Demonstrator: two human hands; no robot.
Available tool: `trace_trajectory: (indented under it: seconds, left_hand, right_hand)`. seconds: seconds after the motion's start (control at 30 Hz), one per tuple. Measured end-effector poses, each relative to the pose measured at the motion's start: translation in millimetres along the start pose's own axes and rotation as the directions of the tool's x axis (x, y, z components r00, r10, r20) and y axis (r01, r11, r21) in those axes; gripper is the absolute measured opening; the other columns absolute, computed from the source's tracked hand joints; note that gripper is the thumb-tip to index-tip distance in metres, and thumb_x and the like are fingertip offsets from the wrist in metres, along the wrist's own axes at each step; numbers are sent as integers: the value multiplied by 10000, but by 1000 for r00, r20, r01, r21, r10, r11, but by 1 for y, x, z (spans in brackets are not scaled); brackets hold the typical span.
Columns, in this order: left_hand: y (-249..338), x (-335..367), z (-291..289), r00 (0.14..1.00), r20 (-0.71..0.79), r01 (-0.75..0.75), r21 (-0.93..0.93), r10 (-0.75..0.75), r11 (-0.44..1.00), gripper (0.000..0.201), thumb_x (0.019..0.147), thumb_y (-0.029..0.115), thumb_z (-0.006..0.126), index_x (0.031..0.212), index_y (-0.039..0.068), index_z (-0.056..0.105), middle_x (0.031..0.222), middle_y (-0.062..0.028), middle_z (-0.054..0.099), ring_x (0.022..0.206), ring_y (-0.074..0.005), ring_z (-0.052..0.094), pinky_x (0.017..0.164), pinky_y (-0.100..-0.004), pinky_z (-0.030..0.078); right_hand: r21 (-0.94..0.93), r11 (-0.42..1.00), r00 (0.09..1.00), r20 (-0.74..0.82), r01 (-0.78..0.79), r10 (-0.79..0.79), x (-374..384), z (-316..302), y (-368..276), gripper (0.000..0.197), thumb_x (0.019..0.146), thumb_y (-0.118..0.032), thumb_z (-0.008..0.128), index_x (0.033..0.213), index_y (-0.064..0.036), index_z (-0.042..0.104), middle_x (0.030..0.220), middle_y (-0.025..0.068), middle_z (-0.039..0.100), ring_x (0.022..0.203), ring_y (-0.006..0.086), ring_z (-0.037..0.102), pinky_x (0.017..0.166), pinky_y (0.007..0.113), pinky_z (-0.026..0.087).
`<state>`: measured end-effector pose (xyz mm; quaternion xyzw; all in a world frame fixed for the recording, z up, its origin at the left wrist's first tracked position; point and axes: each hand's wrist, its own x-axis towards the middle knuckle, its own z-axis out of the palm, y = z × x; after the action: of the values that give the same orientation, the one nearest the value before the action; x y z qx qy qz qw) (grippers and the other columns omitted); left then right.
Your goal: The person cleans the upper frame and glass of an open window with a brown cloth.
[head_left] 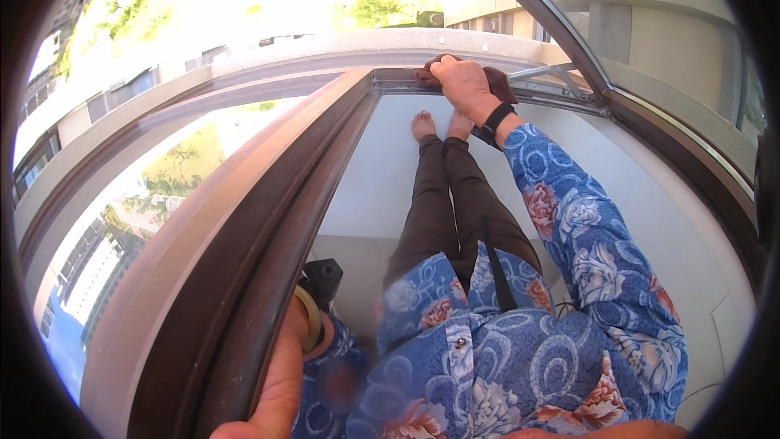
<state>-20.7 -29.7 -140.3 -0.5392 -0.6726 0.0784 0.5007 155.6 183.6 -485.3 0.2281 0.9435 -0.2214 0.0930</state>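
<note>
My right hand (pixel 465 85) is closed on a dark brown cloth (pixel 500 84) at the far side of the window opening. The cloth is bunched under my fingers and lies against the lower window frame (pixel 398 76). Beside it a metal stay arm (pixel 540 71) runs toward the tilted sash (pixel 587 49) on the right. At the lower left my left hand (pixel 272 394) wraps round the edge of a thick brown window post (pixel 244 309); some of its fingers are hidden. My left wrist has a yellowish bangle (pixel 309 317), and my right wrist a black band (pixel 497 117).
My bare feet (pixel 423 126) stand on a pale surface (pixel 386 171) just inside the frame. Beyond the window runs an outer ledge (pixel 349 42), with buildings and trees past it. A glass pane (pixel 175 187) fills the left side. A small black object (pixel 323 278) shows near my left wrist.
</note>
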Motion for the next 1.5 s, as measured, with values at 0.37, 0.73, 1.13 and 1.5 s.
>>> trace_trajectory:
  seconds: [0.37, 0.73, 1.13, 1.5]
  left_hand:
    - [-9, 7, 0, 998, -24, -50, 36, 51, 998, 728, 828, 243, 738, 1374, 145, 266, 1214, -115, 403, 1111, -230, 539, 787, -232, 562]
    - [-3, 2, -6, 1000, -25, -8, -69, 6, 998, 540, 928, 206, 556, 1389, 179, 277, 1266, -112, 411, 1113, -200, 556, 751, -204, 564]
    - [-20, -10, -9, 996, 18, 91, -445, -93, 891, 444, 994, 162, 449, 1403, 207, 282, 1316, -99, 413, 1123, -173, 564, 733, -184, 563]
    - [-5, -8, -7, 997, 37, 81, -289, -74, 954, 418, 1008, 195, 423, 1403, 216, 289, 1345, -95, 392, 1158, -123, 528, 765, -178, 545]
  right_hand:
    - [547, 795, 958, 52, -263, 282, 36, -3, -8, 276, 800, -368, 586, 869, -121, 690, 822, 167, 669, 832, 379, 631, 726, 461, 480]
    - [264, 964, 999, 32, 26, -35, 8, -37, 11, 149, 788, -168, 602, 913, -116, 663, 889, 137, 668, 860, 357, 638, 760, 432, 509]
    - [372, 926, 997, -22, -65, 78, 35, -3, -9, 167, 797, -181, 597, 931, -117, 673, 877, 145, 670, 866, 338, 647, 742, 428, 508]
    - [584, 762, 959, 139, -280, 246, -48, -92, 86, 184, 861, -43, 593, 1032, -45, 660, 787, 60, 672, 692, 126, 630, 651, 256, 495]
